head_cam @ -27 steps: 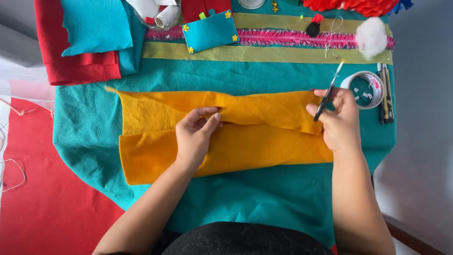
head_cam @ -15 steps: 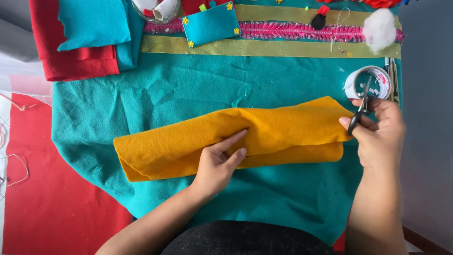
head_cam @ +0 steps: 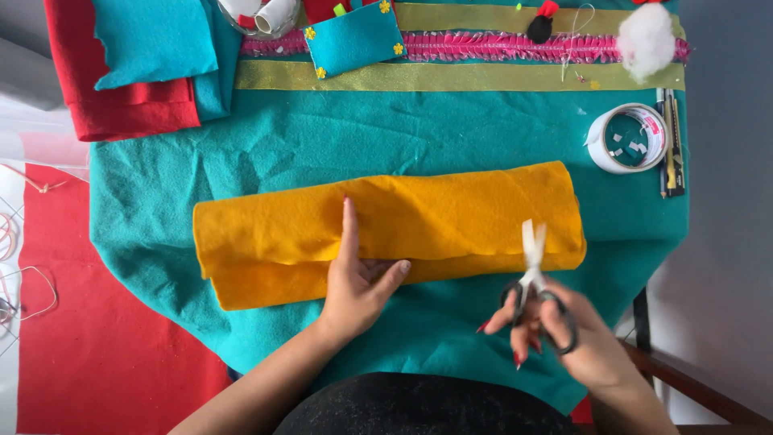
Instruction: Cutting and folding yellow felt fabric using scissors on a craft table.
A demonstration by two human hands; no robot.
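A folded piece of yellow felt point(head_cam: 451, 213) lies across a teal felt sheet point(head_cam: 266, 141). My left hand point(head_cam: 358, 278) rests flat on the yellow felt's near edge, fingers stretched over the fold. My right hand point(head_cam: 576, 338) holds black-handled scissors point(head_cam: 533, 270) by the loops, blades slightly apart and pointing up at the felt's lower right edge. The blade tips overlap the felt.
A white tape roll point(head_cam: 628, 138) and a pen-like tool point(head_cam: 671, 141) lie at the right. Gold ribbon point(head_cam: 483, 76), pink trim point(head_cam: 499, 44), a small teal pocket point(head_cam: 354, 36), white stuffing point(head_cam: 646, 40) and red felt point(head_cam: 121, 105) lie along the back. More red felt point(head_cam: 113, 354) covers the left.
The yellow felt was folded over into a narrower strip. My right hand moved with the scissors from the felt's far right end down to its near edge; my left hand flattened on the fold.
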